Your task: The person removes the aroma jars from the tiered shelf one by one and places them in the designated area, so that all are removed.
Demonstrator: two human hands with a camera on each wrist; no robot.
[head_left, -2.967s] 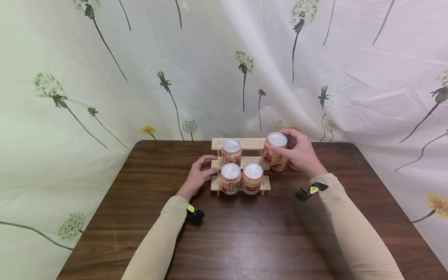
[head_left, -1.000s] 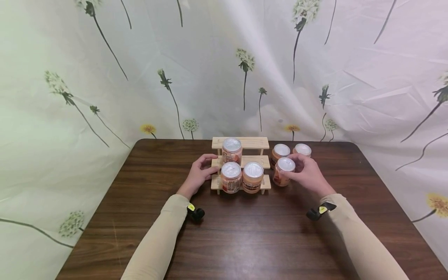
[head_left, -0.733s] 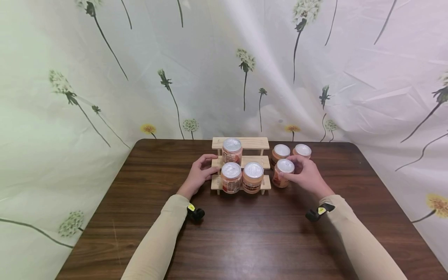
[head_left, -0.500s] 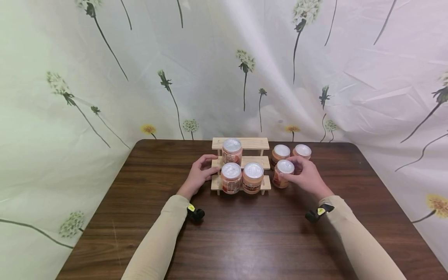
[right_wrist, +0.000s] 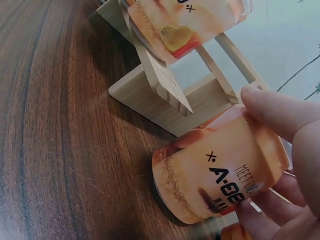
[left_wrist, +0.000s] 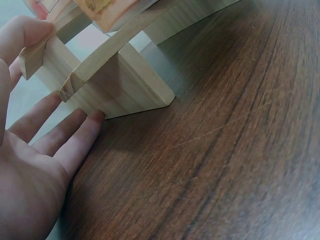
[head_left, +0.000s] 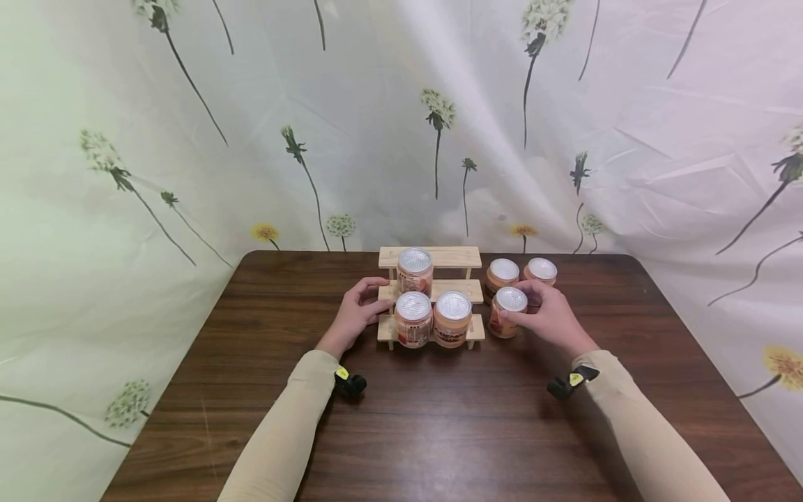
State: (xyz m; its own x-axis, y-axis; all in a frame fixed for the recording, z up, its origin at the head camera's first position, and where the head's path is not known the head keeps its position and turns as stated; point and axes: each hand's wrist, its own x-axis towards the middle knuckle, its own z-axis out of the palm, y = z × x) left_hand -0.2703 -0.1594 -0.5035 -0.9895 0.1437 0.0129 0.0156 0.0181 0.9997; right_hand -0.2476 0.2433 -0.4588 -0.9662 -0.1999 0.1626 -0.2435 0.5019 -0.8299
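Note:
A three-tier wooden rack [head_left: 447, 256] bears three jars with silvery lids: one jar [head_left: 415, 273] on the middle tier at the left, and a left jar [head_left: 414, 321] and a right jar [head_left: 452, 321] on the lowest. My left hand [head_left: 353, 314] grips the rack's left end; in the left wrist view the fingertips of that hand [left_wrist: 40, 145] touch the wooden edges. Just right of the rack, my right hand [head_left: 552, 317] holds another jar [head_left: 507, 312] upright, thumb and fingers around its side, as the right wrist view shows on the labelled jar [right_wrist: 215, 170].
Behind the held jar stand two more jars, one [head_left: 502, 275] near the rack and one [head_left: 541, 270] to its right. The brown wooden table [head_left: 439, 432] reaches back to a pale curtain [head_left: 376, 139] printed with dandelions.
Since three seconds ago, my right hand has brought its jar from above the rack's right side down to beside the rack, nearer the front. Over the last half second little differs.

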